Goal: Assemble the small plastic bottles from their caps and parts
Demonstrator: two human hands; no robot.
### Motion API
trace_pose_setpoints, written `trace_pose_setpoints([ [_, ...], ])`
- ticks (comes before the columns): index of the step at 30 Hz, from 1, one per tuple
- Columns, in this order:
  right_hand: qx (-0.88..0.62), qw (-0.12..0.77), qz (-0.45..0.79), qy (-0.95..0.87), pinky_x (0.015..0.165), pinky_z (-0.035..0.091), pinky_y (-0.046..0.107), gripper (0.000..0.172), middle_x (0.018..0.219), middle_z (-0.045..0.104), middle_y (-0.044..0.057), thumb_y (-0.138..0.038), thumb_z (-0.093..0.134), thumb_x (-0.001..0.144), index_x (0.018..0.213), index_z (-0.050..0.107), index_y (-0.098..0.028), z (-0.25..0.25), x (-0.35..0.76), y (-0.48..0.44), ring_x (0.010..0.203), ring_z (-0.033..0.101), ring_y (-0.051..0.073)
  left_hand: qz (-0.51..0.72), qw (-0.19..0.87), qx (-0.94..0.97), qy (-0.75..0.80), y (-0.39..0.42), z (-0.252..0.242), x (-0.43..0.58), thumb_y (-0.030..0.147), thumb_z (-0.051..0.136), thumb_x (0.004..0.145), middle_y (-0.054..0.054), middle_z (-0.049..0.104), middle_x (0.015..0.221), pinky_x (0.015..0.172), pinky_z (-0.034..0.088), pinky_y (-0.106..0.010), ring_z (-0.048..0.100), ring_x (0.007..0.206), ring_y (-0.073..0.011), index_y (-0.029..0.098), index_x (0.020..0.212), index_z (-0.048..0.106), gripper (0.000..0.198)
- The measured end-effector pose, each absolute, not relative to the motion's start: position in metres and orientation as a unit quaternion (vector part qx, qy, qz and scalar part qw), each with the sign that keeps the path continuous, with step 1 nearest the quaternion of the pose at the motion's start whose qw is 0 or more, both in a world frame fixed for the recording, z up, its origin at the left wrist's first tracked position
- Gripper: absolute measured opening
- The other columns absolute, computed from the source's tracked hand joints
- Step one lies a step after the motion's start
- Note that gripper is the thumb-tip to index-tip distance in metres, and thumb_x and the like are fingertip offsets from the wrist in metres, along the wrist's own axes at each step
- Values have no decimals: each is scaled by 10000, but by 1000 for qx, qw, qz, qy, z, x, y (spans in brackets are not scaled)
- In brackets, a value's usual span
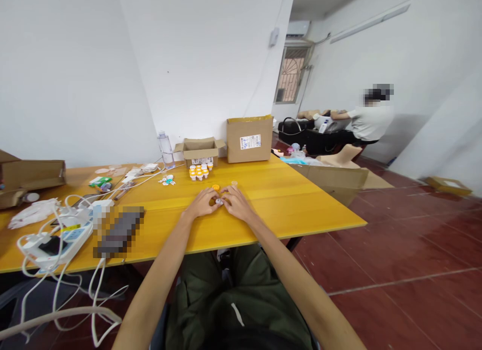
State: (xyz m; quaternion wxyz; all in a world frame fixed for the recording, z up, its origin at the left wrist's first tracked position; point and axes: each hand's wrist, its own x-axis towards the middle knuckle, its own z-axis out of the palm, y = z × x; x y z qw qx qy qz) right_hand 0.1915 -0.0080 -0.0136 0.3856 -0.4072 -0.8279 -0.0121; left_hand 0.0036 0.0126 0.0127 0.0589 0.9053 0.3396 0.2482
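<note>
My left hand (203,202) and my right hand (235,203) rest together on the yellow table (301,202), fingertips pinched from both sides on a small whitish object (219,202) that is too small to name. An orange cap (216,187) and a small clear vial (234,184) lie just beyond my fingers. Farther back stands a cluster of several small bottles with orange caps (200,172), in front of an open cardboard box (200,150).
A taller closed cardboard box (249,138) and a clear water bottle (166,149) stand at the table's back. White cables, a white device (56,242) and small packets cover the left side. A seated person (371,120) works at the far right, across the red tiled floor.
</note>
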Motion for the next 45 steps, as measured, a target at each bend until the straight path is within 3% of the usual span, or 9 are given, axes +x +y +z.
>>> trace_pose_setpoints([
  [45,-388,379,-32,-840,919,451,401,190,1046,615,82,-185,508,951,845,660,-227,-9,191,-11,1014,543,230,237,25,917,321,11,13,4,293,605,876,-48,661,1023,951,481,-348,603,1028,-227,232,969,649,119],
])
